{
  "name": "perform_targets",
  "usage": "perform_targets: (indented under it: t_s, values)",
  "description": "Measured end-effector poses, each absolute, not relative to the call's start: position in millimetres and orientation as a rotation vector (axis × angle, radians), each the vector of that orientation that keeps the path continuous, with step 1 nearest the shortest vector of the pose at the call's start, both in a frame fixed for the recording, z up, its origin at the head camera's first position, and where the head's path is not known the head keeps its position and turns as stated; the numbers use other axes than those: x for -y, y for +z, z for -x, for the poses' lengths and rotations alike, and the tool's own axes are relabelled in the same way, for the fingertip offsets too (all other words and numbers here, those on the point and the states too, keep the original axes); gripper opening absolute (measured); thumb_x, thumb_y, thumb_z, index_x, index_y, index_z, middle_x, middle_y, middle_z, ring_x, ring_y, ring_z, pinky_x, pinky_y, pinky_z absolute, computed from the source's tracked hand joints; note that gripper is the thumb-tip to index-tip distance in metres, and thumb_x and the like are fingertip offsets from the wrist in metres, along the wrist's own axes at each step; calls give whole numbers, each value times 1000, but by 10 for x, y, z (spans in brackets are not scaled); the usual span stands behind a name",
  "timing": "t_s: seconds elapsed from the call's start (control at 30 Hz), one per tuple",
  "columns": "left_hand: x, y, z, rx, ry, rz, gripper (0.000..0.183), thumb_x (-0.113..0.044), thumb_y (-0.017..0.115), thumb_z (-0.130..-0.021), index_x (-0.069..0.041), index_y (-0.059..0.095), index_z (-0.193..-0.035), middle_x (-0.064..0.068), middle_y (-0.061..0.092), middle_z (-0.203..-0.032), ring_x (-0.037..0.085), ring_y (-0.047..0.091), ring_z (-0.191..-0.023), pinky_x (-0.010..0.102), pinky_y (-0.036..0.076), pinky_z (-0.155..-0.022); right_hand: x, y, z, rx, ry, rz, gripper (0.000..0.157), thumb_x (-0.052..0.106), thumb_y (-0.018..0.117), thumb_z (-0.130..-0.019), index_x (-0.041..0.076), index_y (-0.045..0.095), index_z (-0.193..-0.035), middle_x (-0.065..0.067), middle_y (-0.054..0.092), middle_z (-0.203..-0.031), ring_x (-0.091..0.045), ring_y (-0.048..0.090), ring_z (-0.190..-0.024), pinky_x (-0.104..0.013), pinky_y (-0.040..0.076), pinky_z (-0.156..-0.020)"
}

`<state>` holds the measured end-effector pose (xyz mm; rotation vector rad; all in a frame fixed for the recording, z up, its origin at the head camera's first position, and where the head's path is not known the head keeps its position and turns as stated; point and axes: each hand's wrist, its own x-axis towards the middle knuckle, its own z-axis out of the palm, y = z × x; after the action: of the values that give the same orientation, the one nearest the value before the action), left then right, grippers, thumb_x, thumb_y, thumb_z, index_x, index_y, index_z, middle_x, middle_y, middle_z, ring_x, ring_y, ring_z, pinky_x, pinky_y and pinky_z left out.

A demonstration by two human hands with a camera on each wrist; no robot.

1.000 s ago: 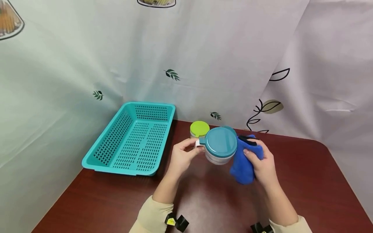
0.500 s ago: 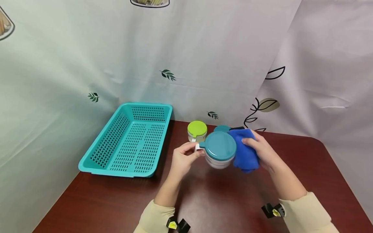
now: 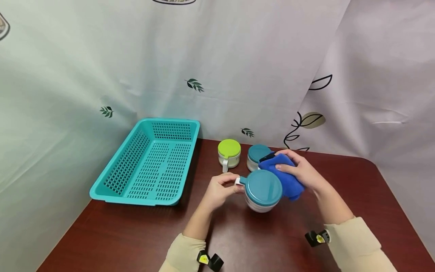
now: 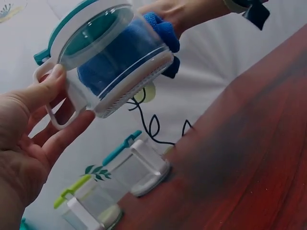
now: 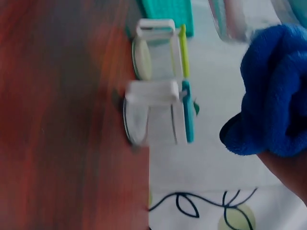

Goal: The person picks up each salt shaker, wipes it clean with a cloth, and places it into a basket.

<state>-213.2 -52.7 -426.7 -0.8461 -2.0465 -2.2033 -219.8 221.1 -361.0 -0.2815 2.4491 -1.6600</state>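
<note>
My left hand [image 3: 217,192] pinches the white handle of a clear glass seasoning jar [image 3: 263,188] with a teal lid, held above the table. In the left wrist view the thumb and fingers [image 4: 45,91] grip that handle, and the jar is tilted. My right hand [image 3: 302,170] holds a bunched blue cloth [image 3: 288,179] with dark edging at the jar's far right side. Through the glass, the blue cloth [image 4: 108,67] shows behind the jar wall. Most right fingers are hidden behind the cloth [image 5: 273,91] in the right wrist view.
Two more jars stand at the back of the dark red table [image 3: 142,234]: one with a lime-green lid [image 3: 229,147], one with a teal lid [image 3: 259,152]. A turquoise perforated basket [image 3: 153,166] sits at the left. A printed white curtain [image 3: 238,68] hangs behind.
The held jar has come lower and nearer, uncovering more of the two standing jars. The right hand has shifted the cloth around the jar's right side towards its back.
</note>
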Motion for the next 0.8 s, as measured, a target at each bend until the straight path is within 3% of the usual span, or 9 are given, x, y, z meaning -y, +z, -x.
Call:
perform_targets:
  t_s: [0.2, 0.37, 0.5, 0.8]
  values:
    - [575, -4120, 2093, 2005, -2200, 657, 27, 17, 68, -72, 17, 62, -98, 23, 61, -93, 7, 57, -83, 28, 52, -74, -2342, -3550, 2216, -2477, -1538, 416, 39, 21, 61, -89, 8, 50, -123, -22, 47, -121, -38, 53, -97, -44, 50, -71]
    - [537, -4098, 2104, 2037, -2169, 800, 25, 13, 69, -73, 16, 62, -98, 26, 61, -93, 8, 57, -84, 29, 52, -74, -2228, -3473, 2389, -2523, -1353, 532, 30, 24, 61, -89, 15, 54, -118, -18, 48, -120, -37, 50, -101, -43, 48, -72]
    - [436, -4245, 2118, 2034, -2240, 888, 25, 8, 70, -75, 13, 64, -99, 20, 62, -91, 11, 59, -83, 33, 53, -73, -2052, -3378, 2566, -2461, -1160, 691, 26, 22, 60, -90, 17, 59, -115, -12, 53, -119, -35, 48, -105, -45, 44, -77]
    - [482, -4094, 1969, 2079, -2107, 820, 23, 11, 70, -73, 14, 65, -96, 25, 62, -89, 9, 56, -82, 41, 52, -75, -1925, -3169, 2662, -2394, -918, 918, 24, 9, 59, -89, 24, 63, -107, -1, 53, -117, -30, 45, -109, -49, 41, -83]
